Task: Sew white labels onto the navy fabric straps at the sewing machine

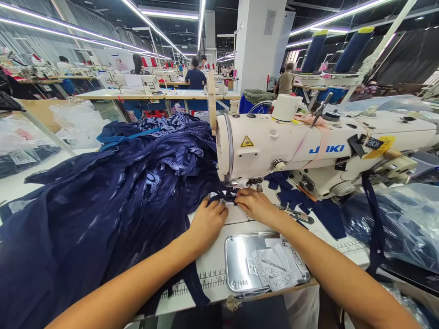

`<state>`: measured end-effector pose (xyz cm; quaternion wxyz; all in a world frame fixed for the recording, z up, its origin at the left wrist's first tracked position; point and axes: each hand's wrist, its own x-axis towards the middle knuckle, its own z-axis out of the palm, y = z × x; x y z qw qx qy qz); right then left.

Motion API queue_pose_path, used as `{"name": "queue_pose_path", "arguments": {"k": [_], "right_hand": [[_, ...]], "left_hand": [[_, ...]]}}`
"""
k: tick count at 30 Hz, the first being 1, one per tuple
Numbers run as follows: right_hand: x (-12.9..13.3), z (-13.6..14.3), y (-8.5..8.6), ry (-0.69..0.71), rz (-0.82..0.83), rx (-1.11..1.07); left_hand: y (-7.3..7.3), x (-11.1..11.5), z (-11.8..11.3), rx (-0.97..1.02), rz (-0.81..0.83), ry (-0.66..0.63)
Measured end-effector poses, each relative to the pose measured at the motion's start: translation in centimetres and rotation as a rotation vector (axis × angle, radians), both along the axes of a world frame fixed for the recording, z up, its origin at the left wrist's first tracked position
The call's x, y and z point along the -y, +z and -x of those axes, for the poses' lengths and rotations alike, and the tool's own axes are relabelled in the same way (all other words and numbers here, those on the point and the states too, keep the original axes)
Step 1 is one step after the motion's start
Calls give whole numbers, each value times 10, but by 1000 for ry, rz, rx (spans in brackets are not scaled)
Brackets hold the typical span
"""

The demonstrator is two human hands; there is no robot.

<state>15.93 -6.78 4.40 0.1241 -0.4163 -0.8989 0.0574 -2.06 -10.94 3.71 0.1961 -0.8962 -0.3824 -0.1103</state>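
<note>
A white sewing machine [295, 137] stands on the table, its needle area low at the left end of the head. My left hand [211, 221] lies just left of the needle area, fingers bent over a navy strip of fabric. My right hand [255, 206] is on the other side, its fingers pinched together on the strip's edge beside the presser foot. A large heap of navy fabric [113, 201] with lace trim spreads left of the machine. The fingertips partly hide the strip between the hands.
A metal tray [240, 269] with white labels [279, 269] sits at the front edge. Small scissors [298, 214] and navy scraps [329, 219] lie right of my right hand. Bagged fabric [401, 224] is farther right. People sit at machines behind.
</note>
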Motion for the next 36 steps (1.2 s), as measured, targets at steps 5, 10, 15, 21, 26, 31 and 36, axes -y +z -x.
{"name": "queue_pose_path", "arguments": {"k": [5, 10, 15, 21, 26, 31, 36], "right_hand": [[1, 1, 1, 16, -21, 22], [1, 1, -1, 17, -27, 0], [2, 4, -5, 10, -49, -47], [3, 15, -10, -85, -96, -75], [3, 25, -10, -185, -66, -63], [-1, 22, -9, -162, 20, -90], [-6, 15, -8, -140, 141, -224]], "left_hand": [[10, 9, -5, 146, -271, -89], [14, 4, -11, 213, -343, -65], [8, -17, -5, 100, -182, -44], [3, -34, 3, 74, -79, -67], [0, -34, 4, 134, -81, -83], [-3, -34, 5, 130, -54, -109], [-4, -35, 4, 102, 4, -159]]}}
